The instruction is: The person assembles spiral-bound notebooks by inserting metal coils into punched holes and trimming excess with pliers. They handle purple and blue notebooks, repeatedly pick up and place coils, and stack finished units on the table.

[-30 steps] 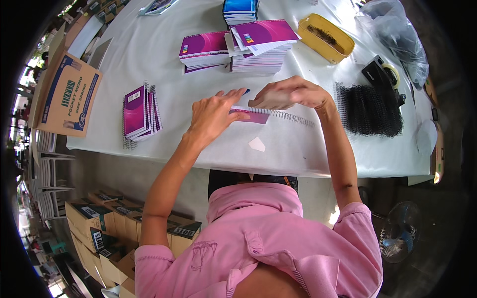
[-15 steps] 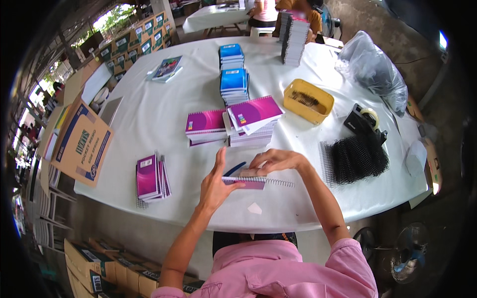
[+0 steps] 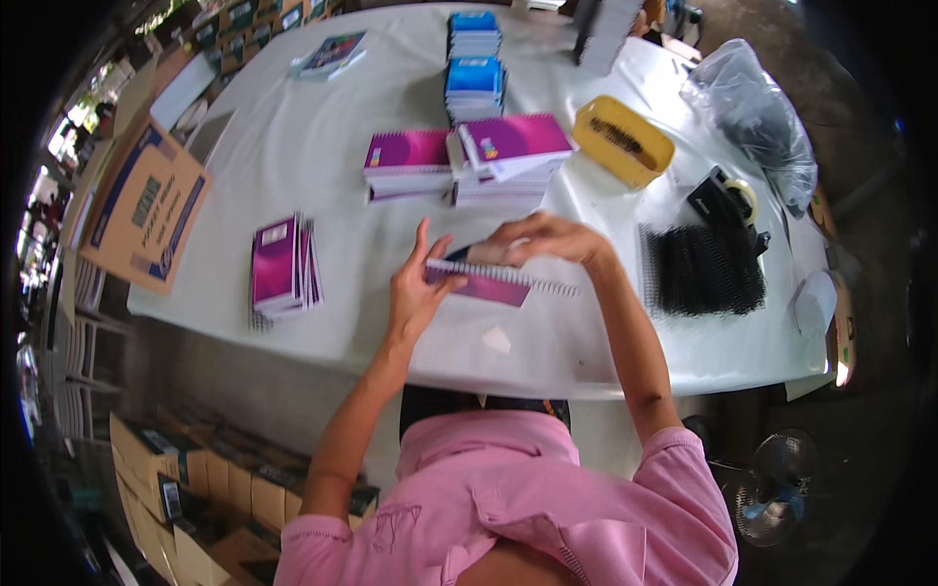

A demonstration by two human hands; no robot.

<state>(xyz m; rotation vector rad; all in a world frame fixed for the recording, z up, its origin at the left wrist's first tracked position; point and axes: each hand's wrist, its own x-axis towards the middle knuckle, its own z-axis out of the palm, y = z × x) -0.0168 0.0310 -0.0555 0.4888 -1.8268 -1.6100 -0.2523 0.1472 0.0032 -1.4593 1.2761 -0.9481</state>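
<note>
My left hand (image 3: 420, 283) grips the left end of a small purple notebook (image 3: 498, 290), thumb on the near side. A thin wire coil (image 3: 555, 287) runs along its upper edge and sticks out past the right end. Above that edge my right hand (image 3: 547, 239) is closed on a beige block-like piece (image 3: 489, 254), blurred here. A dark blue slim thing (image 3: 456, 254) shows between the block and my left fingers; its kind is unclear. A small white paper scrap (image 3: 496, 340) lies on the table just below the notebook.
Purple notebooks stand in stacks (image 3: 408, 161) beyond my hands and in a smaller pile (image 3: 283, 264) at left. Behind are blue notebooks (image 3: 475, 88). To the right are a yellow tray (image 3: 640, 176) of coils, black coils (image 3: 708, 273) and a tape dispenser (image 3: 723, 200). A carton (image 3: 147, 210) stands far left.
The view has tipped downward, so the table sits higher in the picture. The notebook now tilts down to the right. The right hand stays closed on the beige piece, slightly lifted off the coil edge.
</note>
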